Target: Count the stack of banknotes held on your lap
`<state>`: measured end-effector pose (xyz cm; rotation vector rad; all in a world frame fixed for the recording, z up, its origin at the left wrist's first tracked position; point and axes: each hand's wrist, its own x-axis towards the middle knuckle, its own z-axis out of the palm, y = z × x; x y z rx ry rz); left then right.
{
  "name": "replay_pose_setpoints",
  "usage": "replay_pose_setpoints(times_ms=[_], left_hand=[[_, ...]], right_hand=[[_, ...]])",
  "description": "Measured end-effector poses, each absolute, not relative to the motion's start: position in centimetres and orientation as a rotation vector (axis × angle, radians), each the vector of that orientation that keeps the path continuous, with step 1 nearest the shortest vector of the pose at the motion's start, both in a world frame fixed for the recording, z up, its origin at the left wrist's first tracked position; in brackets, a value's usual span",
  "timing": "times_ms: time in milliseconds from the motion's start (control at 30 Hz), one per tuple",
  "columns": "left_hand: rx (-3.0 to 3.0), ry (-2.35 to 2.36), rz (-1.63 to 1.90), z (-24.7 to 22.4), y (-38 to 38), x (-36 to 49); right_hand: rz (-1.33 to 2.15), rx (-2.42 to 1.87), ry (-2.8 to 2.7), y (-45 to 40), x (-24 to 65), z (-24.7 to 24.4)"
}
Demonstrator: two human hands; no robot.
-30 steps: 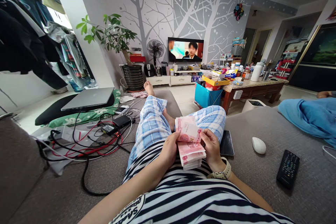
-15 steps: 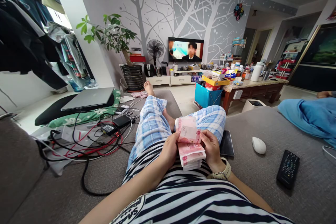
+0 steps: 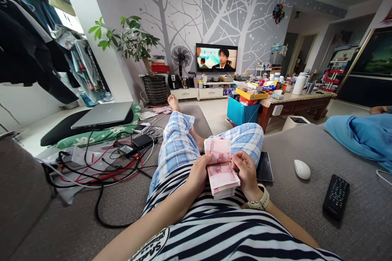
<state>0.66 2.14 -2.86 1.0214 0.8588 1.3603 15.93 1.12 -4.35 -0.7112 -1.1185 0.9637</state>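
Holding banknotes (image 3: 219,151), left hand (image 3: 198,173); right hand (image 3: 246,172) at edge; print illegible.

Mouse (image 3: 302,169) between tablet (image 3: 265,166) and remote (image 3: 336,197).

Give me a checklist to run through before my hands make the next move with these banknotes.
1. Left hand gripping the banknotes: ok, at their left side.
2. Right hand pinching a note: cannot tell; its fingertips are at the right edge.
3. Lower notes squared up: not ok, their edges are staggered.
4. Number of notes: cannot tell, they overlap.
5. Cables away from the notes: ok, left of the legs.
6. Remote away from both hands: ok, off to the right.
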Motion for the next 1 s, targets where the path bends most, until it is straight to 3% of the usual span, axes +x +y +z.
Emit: replay_pose_setpoints(times_ms=[400,1000], left_hand=[[0.885,0.764,1.224,-2.3,1.8,1.1],[0.825,0.785,1.343,-3.2,2.5,1.0]], right_hand=[[0.935,-0.782,-1.075,1.5,15.8,-4.1],[0.859,-0.819,-1.155,1.3,16.1,-4.4]])
